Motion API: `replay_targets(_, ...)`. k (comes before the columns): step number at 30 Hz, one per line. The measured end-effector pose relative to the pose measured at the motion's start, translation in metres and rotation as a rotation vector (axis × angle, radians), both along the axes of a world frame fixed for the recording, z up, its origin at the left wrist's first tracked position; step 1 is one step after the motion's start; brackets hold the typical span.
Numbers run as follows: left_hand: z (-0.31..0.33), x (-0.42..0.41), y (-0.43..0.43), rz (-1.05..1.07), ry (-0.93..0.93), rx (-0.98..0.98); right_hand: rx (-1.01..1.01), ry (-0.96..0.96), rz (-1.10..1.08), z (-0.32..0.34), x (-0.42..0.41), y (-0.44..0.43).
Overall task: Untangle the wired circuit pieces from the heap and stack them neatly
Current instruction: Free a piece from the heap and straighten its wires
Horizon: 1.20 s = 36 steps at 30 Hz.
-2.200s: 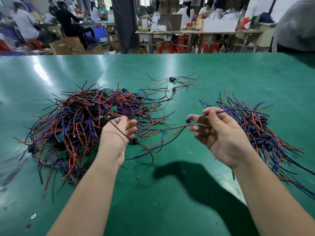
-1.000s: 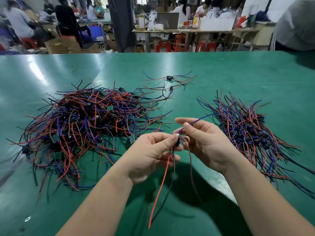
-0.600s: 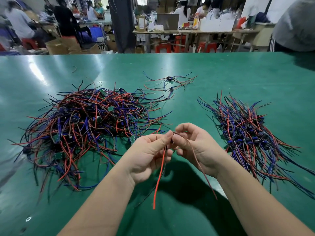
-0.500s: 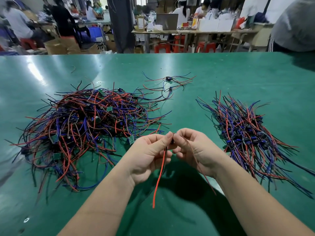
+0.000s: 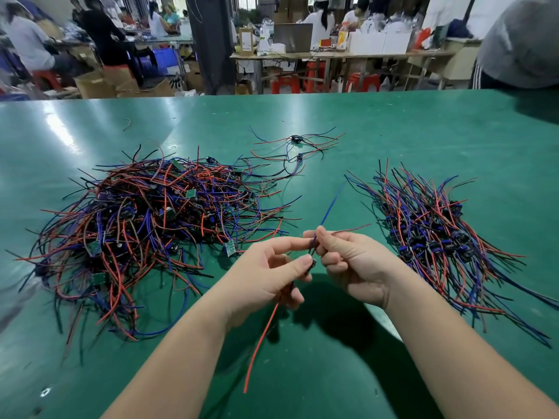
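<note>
A: You hold one wired circuit piece (image 5: 314,262) in the air between both hands, over the near part of the green table (image 5: 393,131). Your left hand (image 5: 266,275) pinches its small dark body between thumb and forefinger, with the other fingers curled under.
B: Yes, and its red wire (image 5: 260,343) hangs out of your left palm, down toward you. Your right hand (image 5: 354,264) pinches the upper leads, fingers curled in. The blue wire (image 5: 328,207) sticks up and away out of that pinch, and a thinner reddish lead (image 5: 352,229) runs off to the right.
A: Your hands nearly meet at the fingertips. The tangled heap (image 5: 145,231) lies to your left: red, blue and black wires with small green boards (image 5: 191,194) showing among them.
B: The sorted stack (image 5: 432,237) lies to your right, its wires roughly in line and its dark parts (image 5: 435,246) banded across the middle. Both hands are clear of both piles. Beyond them, a few loose pieces (image 5: 298,146) lie apart near the table's middle
</note>
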<state>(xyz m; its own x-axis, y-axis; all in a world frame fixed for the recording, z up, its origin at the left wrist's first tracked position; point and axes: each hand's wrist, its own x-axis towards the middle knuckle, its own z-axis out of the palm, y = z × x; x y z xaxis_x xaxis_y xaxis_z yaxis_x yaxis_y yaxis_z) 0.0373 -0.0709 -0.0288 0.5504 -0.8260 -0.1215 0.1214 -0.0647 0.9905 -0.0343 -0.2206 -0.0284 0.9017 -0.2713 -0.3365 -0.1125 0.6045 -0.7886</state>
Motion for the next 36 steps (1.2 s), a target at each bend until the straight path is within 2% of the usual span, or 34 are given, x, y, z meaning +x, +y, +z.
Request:
replay_targets(5, -0.003, -0.001, -0.003, 0.012, -0.020, 0.038, -0.243, 0.026, 0.077, 0.002, -0.009, -0.010)
replay_targets(9, -0.009, 0.000, -0.007, 0.082, -0.088, 0.138, -0.487, 0.025, 0.032, -0.003, -0.005, 0.000)
replay_targets(12, -0.015, -0.001, -0.010, 0.115, -0.108, 0.153, -0.563, 0.031, 0.012, -0.005, -0.003, 0.004)
replay_targets(15, -0.017, -0.005, -0.013, 0.093, -0.083, 0.107, -0.555, 0.027, -0.025, -0.003, -0.003, 0.003)
replay_targets(21, -0.014, -0.007, -0.012, 0.007, -0.107, 0.080, -0.332, 0.060, -0.241, 0.004, -0.004, -0.013)
replay_targets(25, -0.012, -0.012, -0.011, -0.083, -0.075, 0.102, -0.380, 0.063, -0.332, 0.009, -0.011, -0.029)
replay_targets(28, -0.009, -0.014, -0.009, -0.141, -0.074, 0.128, -0.305, -0.013, -0.435, 0.012, -0.014, -0.039)
replay_targets(31, -0.006, -0.013, -0.008, -0.147, -0.082, 0.126, -0.232, -0.046, -0.479, 0.013, -0.017, -0.045)
replay_targets(36, -0.005, -0.010, -0.005, -0.138, -0.082, 0.148, -0.244, -0.073, -0.502, 0.013, -0.015, -0.040)
